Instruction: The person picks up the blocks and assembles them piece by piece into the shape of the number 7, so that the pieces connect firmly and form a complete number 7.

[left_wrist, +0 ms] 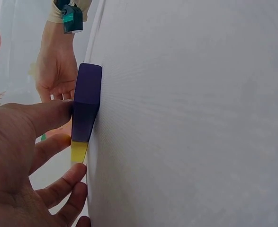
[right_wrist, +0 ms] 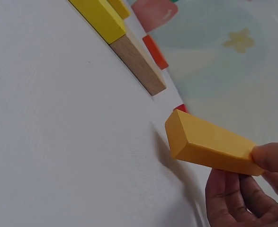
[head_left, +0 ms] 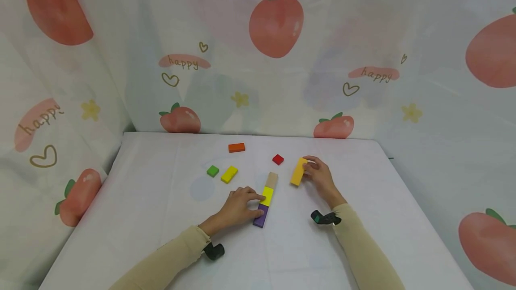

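A row of wooden blocks lies end to end on the table: a purple block (head_left: 260, 216) nearest, a bright yellow block (head_left: 267, 196) in the middle and a natural wood block (head_left: 272, 180) at the far end. My left hand (head_left: 238, 208) is at the row's left side, thumb on the top of the purple block and index fingertip on the yellow one. To the right of the row, my right hand (head_left: 321, 176) pinches one end of an orange-yellow block (right_wrist: 214, 144) between thumb and fingers. That block is held tilted above the table, its shadow beneath it.
Behind the row sit a red block (head_left: 278, 159) and, farther back, an orange block (head_left: 236, 147). A small green block (head_left: 212, 171) and another yellow block (head_left: 229, 174) lie to the left. A fruit-print curtain (head_left: 225, 26) surrounds the white table (head_left: 161, 182).
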Action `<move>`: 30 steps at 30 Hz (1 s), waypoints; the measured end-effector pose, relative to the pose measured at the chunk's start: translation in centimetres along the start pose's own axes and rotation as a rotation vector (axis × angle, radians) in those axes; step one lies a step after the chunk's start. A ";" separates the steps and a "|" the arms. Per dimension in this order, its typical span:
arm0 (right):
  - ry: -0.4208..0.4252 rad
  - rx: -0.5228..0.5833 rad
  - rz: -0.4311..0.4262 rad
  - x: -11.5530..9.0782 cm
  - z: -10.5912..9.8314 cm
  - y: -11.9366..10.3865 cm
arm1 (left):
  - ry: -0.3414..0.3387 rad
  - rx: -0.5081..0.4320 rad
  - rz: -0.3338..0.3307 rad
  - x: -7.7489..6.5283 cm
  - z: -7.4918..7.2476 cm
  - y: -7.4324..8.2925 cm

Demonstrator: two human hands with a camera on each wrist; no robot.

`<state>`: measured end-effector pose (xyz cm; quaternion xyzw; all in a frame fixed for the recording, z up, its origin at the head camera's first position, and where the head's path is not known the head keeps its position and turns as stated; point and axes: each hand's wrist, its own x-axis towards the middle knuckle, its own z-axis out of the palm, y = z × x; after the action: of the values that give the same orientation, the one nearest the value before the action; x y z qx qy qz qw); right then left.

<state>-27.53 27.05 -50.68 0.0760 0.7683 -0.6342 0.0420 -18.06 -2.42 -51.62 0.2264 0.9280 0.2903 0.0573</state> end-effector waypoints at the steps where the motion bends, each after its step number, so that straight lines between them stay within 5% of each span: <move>1: -0.006 0.005 -0.002 0.0 0.1 0.0 | 0.000 0.001 0.000 0.0 0.0 0.0; 30: 0.016 -0.064 0.041 2.2 2.2 -0.8 | 0.000 0.005 -0.008 -0.2 -0.1 0.1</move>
<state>-29.93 24.90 -50.70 0.0954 0.7867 -0.6078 0.0515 -17.89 -2.45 -51.53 0.2228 0.9296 0.2879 0.0579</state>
